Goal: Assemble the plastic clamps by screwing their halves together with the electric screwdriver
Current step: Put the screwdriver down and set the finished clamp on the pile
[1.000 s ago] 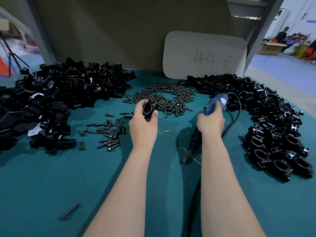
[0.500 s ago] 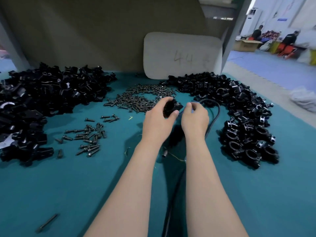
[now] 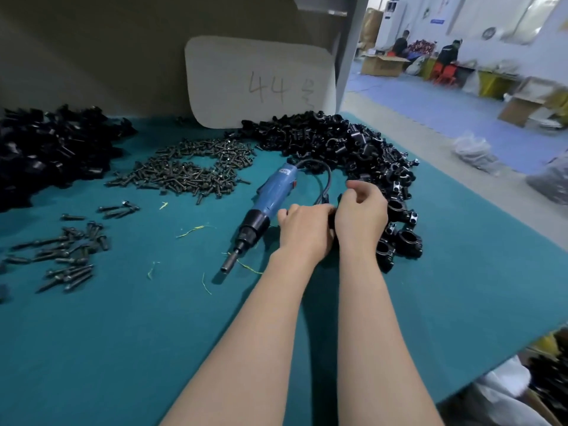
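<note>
While screwdriver [image 3: 270, 204] lies diagonal, bit pointing near-left, left hand [image 3: 304, 232] and right hand [image 3: 361, 216] apparently grip half-hidden clamp [image 3: 332, 221]

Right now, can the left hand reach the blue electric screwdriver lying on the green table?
Probably yes. The blue electric screwdriver lies just left of the left hand, with nothing between them. But that hand grips a black plastic clamp, so it should let go first.
</note>
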The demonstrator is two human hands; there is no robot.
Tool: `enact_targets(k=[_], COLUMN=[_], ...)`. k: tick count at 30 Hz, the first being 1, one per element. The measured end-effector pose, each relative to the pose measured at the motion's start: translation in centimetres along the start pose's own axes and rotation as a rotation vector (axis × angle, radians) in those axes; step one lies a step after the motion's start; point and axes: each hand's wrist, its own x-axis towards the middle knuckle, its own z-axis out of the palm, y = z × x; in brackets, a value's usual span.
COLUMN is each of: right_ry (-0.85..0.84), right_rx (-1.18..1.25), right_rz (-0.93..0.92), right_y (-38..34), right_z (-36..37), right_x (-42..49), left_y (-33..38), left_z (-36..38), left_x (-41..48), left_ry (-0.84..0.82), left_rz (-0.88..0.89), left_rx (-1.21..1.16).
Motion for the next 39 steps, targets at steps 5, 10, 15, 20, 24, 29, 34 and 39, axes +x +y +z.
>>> enact_targets(k=[5, 10, 15, 20, 24, 29, 34, 39], right_ry=[-0.04, -0.032, -0.18, -0.532, -0.875, -1.424, -1.58, -1.518], right_rx=[-0.007, 0.05, 0.157, 0.149, 0.05, -0.213, -0.392, -0.321], right_rz=[-0.04, -0.081, -0.076, -0.129, -0.257, -0.457, -0.521, -0.402], right_y=[-0.7, -1.4, -3.4, -6.5, -8.6, -9.7, -9.7, -9.5], right_z=[1.0, 1.9, 5.9, 13.1, 17.8, 20.3, 21.0, 21.3], right_x=[0.2, -0.2, -2.8, -9.6, -15.7, -21.7, -24.8, -24.9], left_y=[0.1, -1.5, -4.9, -11.7, -17.4, -22.4, -23.7, -23.0], left_z=[1.2, -0.3, -5.6, -12.0, -15.8, -19.0, -20.8, -20.1], left_x=[1.1, 0.3, -1.2, -3.4, -6.4, -10.2, -11.4, -11.1], left_ry=[-0.2, -0.097, 0.433, 0.894, 1.125, 1.353, 1.425, 1.388], left_rz=[0.059, 0.072, -0.072, -0.32, -0.502, -0.63, -0.607, -0.59], left_rx=[0.173, -0.314, -0.678, -1.078, -1.142, -1.004, -1.01, -1.027])
